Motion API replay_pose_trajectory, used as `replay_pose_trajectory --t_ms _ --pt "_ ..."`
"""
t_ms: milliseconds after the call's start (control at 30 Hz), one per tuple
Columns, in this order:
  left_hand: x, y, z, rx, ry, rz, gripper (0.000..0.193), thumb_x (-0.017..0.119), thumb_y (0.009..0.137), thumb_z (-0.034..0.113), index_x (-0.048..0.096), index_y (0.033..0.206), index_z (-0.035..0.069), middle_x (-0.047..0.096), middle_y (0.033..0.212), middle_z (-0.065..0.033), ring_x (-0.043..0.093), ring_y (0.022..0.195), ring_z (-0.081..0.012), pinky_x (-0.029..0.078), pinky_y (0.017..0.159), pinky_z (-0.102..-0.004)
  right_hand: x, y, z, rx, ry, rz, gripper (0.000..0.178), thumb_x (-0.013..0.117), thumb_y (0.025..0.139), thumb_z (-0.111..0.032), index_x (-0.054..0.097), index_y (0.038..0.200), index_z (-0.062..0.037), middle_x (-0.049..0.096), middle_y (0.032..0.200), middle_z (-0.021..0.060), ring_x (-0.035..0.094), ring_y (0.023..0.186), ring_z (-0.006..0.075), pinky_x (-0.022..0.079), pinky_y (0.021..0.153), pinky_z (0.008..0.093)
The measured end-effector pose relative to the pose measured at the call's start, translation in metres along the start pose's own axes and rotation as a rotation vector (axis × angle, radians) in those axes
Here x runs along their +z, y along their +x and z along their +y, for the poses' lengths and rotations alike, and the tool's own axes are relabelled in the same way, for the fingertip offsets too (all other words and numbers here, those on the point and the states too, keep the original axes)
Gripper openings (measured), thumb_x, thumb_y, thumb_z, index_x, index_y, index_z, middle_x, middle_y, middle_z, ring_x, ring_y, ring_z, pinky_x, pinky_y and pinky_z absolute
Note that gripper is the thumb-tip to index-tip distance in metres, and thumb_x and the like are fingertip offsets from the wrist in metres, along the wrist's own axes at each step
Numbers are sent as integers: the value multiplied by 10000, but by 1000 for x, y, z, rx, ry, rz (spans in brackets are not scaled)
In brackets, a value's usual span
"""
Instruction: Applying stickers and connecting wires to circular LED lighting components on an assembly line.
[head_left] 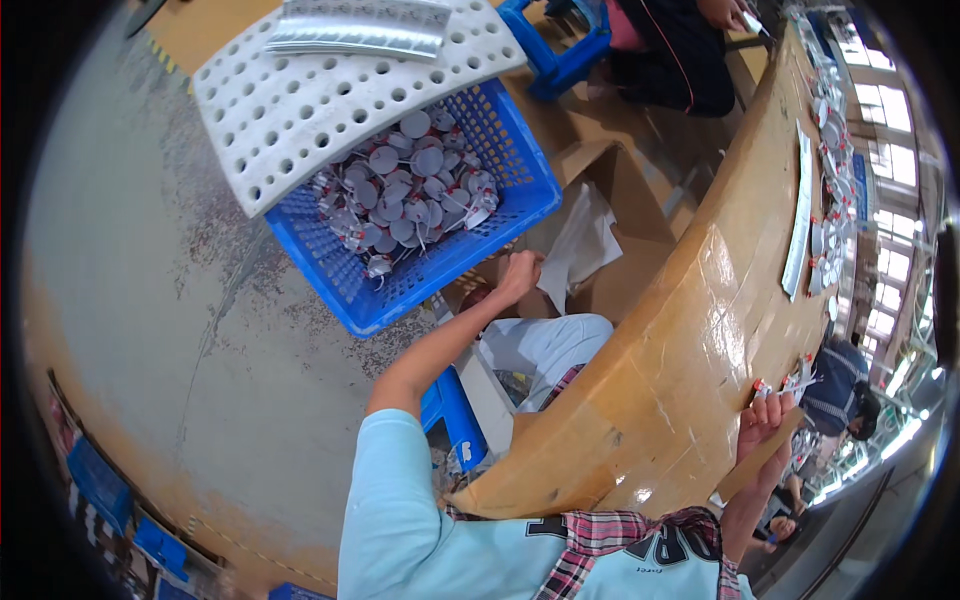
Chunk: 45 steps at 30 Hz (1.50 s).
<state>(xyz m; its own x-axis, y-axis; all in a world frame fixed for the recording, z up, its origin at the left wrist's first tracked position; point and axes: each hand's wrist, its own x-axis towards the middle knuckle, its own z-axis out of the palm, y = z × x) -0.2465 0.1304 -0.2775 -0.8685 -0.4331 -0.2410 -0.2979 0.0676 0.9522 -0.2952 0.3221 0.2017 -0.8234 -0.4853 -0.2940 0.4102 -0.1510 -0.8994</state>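
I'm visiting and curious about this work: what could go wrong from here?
The white perforated board lies partly over the blue basket; a bump from the left hand, close beside the basket, might shift it. The silvery sheets on that board could then slide off. The wired discs are heaped together, so their wires may tangle.

Blue basket: upper-left part lies hidden under the perforated white board. Left hand — grip too small to read. Right hand — brown flap masks part; small pieces by its fingertips stay unidentifiable. Upper edge cuts off a co-worker.
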Motion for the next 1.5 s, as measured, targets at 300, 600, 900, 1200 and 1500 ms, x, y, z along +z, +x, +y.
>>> replay_pose_trajectory --t_ms 300,600,900,1200,1500 --pt "7 45 -16 -195 93 -306 567 635 844 445 570 1110 -52 645 1024 -264 619 1002 -398 495 836 -455 22 -13 -5 -63 -442 228 148 553 941 -143 448 853 -89 461 749 -8 451 719 110 379 700 263" --pt "-200 -85 263 44 -258 220 260 544 935 82 568 1161 -43 642 1022 -107 615 948 -154 479 852 -269 2 9 -18 -224 -800 265 157 652 837 -35 563 964 -14 582 823 15 590 796 88 484 744 246" --pt "-53 -123 457 235 -158 -627 576 764 729 272 520 1191 29 558 1118 -68 528 1032 -160 437 845 -307 -16 -13 -55 -510 -971 9 216 660 829 -97 591 1023 -30 630 728 65 620 688 152 510 686 279" --pt "41 -124 470 0 -358 -763 219 691 867 216 667 987 35 669 904 -2 588 834 -69 441 832 -255 -97 -41 -79 -444 -831 153 342 654 858 -154 552 1153 -14 670 830 106 648 764 197 507 709 304" --pt "104 -131 456 -23 -526 -590 196 678 879 185 670 1013 43 681 938 -19 585 848 -70 456 816 -267 -174 -61 -64 -179 -575 188 319 716 814 -194 637 1046 10 676 898 80 633 858 161 498 755 302"
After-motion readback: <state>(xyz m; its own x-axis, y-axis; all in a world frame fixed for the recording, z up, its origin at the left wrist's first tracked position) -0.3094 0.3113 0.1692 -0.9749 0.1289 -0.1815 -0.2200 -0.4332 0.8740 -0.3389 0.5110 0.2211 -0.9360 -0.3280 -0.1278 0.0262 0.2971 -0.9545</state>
